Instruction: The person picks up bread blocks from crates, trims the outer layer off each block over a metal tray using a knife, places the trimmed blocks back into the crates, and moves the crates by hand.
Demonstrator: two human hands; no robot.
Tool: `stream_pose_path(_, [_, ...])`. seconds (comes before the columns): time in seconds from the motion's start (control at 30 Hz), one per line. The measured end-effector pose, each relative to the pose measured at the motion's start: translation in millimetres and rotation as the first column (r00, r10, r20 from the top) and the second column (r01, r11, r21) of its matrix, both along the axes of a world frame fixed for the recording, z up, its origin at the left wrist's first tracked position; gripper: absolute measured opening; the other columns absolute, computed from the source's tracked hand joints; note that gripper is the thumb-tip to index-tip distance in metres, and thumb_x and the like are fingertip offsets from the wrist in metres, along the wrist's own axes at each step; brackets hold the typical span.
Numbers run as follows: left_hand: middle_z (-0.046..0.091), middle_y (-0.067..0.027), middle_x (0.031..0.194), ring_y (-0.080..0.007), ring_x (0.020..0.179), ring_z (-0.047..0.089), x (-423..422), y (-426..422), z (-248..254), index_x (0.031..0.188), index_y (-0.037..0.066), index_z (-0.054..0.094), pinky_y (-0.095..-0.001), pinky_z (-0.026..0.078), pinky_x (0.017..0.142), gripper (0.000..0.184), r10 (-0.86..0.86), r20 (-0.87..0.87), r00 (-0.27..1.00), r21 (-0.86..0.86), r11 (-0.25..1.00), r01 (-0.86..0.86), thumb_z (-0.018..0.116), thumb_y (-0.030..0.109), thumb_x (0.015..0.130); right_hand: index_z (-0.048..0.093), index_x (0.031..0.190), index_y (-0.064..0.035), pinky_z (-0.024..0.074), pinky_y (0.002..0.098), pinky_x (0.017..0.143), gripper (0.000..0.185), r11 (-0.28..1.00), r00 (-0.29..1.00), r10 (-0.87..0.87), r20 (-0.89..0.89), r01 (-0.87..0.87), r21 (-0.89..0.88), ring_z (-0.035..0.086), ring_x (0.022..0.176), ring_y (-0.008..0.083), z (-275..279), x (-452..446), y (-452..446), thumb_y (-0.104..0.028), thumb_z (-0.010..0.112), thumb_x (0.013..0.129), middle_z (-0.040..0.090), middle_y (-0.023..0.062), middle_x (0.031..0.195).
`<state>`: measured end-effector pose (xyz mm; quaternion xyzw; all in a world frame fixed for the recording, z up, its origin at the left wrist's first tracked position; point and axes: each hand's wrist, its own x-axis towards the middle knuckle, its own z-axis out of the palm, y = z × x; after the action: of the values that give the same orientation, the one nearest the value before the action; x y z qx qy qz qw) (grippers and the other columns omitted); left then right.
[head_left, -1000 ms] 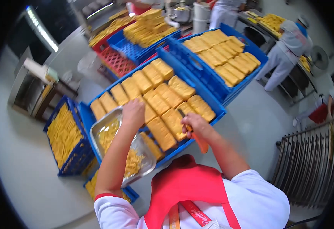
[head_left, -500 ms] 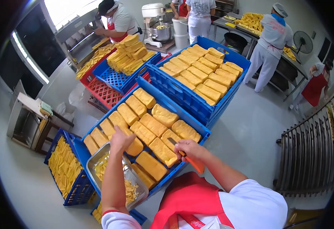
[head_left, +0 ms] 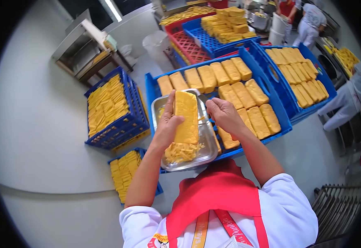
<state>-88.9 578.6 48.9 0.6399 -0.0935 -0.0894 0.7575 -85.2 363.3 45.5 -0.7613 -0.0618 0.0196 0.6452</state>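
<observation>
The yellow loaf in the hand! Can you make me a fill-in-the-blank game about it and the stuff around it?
1. The loaf is held in the person's ____ hand.
2. The apron is the colour ____.
3. The big crate full of loaves beside the metal tray is the colour ____.
4. The scraps lie ____ the metal tray.

Missing words: left; red; blue; inside.

White shirt [head_left: 288, 211], short loose sleeves. Red apron [head_left: 217, 192], plain front, narrow red straps [head_left: 262, 232]. Red band [head_left: 235, 228], pale lettering, reads "Pantoja". Orange-yellow band [head_left: 200, 231] beside it, pale lettering. Round emblem [head_left: 161, 241] on shirt, left side: red, yellow, dark figure; partly cut off.
</observation>
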Motion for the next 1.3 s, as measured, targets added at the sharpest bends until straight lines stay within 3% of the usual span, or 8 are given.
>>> stream_pose_path(0.2, [0.038,-0.0118,0.157,-0.0185,0.139,0.043,-25,25,-1,0.163,0.009,0.016,-0.0291,0.034,0.114,0.085,0.104,0.003,0.995,-0.092,0.990,-0.103,0.047,0.003,0.084,0.067,0.093,0.0006,0.0480,0.0452,0.069,0.042,0.962,0.985,0.098,0.145,-0.056,-0.268,0.066,0.076,0.0387,-1,11,47,-0.037,0.050,0.102,0.067,0.0211,0.077])
stream_pose_path(0.47, [0.040,-0.0136,0.156,-0.0200,0.136,0.046,-18,38,-9,0.162,0.005,0.015,-0.0298,0.037,0.112,0.083,0.167,0.028,0.986,-0.111,0.980,-0.163,0.046,0.004,0.085,0.065,0.092,0.0024,0.0481,0.0436,0.071,0.042,0.953,0.973,0.230,-0.005,-0.227,-0.203,0.063,0.074,0.0324,-8,1,57,-0.035,0.050,0.102,0.065,0.0210,0.077])
stream_pose_path(0.53, [0.040,-0.0139,0.155,-0.0200,0.135,0.047,-15,34,-8,0.162,0.005,0.014,-0.0300,0.038,0.111,0.083,0.181,0.004,0.984,-0.150,0.973,-0.178,0.046,0.005,0.086,0.060,0.079,-0.0025,0.0401,0.0283,0.056,0.043,0.959,0.967,0.243,0.081,-0.227,-0.171,0.047,0.062,0.0076,-18,-1,55,-0.035,0.051,0.105,0.054,-0.0015,0.064])
stream_pose_path(0.77, [0.048,-0.0140,0.147,-0.0194,0.124,0.055,-6,31,-14,0.162,0.006,0.015,-0.0309,0.045,0.105,0.083,0.207,-0.075,0.975,-0.205,0.954,-0.219,0.048,0.008,0.086,0.066,0.088,0.0025,0.0481,0.0412,0.069,0.045,0.931,0.951,0.308,-0.004,-0.302,-0.205,0.062,0.071,0.0276,-25,-21,44,-0.040,0.055,0.101,0.064,0.0188,0.074])
stream_pose_path(0.83, [0.049,-0.0137,0.144,-0.0194,0.121,0.056,-4,30,-16,0.162,0.006,0.015,-0.0309,0.046,0.104,0.083,0.213,-0.081,0.974,-0.219,0.949,-0.226,0.049,0.009,0.087,0.068,0.086,-0.0018,0.0405,0.0290,0.056,0.042,0.912,0.929,0.369,-0.007,-0.364,-0.188,0.048,0.063,0.0073,-33,-23,43,-0.039,0.059,0.103,0.052,-0.0023,0.065])
stream_pose_path(0.97, [0.047,-0.0133,0.145,-0.0213,0.124,0.054,1,34,-34,0.162,0.006,0.017,-0.0316,0.046,0.104,0.081,0.187,-0.121,0.975,-0.235,0.949,-0.211,0.049,0.010,0.087,0.070,0.089,-0.0018,0.0397,0.0277,0.055,0.043,0.881,0.920,0.391,0.006,-0.373,-0.293,0.047,0.062,0.0060,-32,-25,44,-0.042,0.061,0.102,0.052,-0.0029,0.064])
stream_pose_path(1.2, [0.036,-0.0119,0.156,-0.0256,0.133,0.050,-14,49,-56,0.158,0.009,0.028,-0.0360,0.047,0.106,0.079,0.260,-0.048,0.964,-0.135,0.955,-0.264,0.061,0.038,0.092,0.059,0.070,-0.0090,0.0321,0.0255,0.040,0.057,0.928,0.821,0.372,-0.432,-0.343,0.147,0.041,0.044,0.0073,-8,-8,44,-0.059,0.059,0.097,0.046,-0.0013,0.054])
stream_pose_path(1.3, [0.037,-0.0159,0.153,-0.0251,0.137,0.044,-36,47,-43,0.155,0.006,0.034,-0.0383,0.048,0.104,0.086,0.098,0.219,0.971,0.068,0.991,-0.115,0.077,0.017,0.081,0.055,0.070,-0.0096,0.0310,0.0264,0.037,0.058,0.887,0.735,0.455,-0.502,-0.322,0.331,0.040,0.042,0.0096,-1,2,43,-0.062,0.056,0.097,0.046,0.0007,0.055])
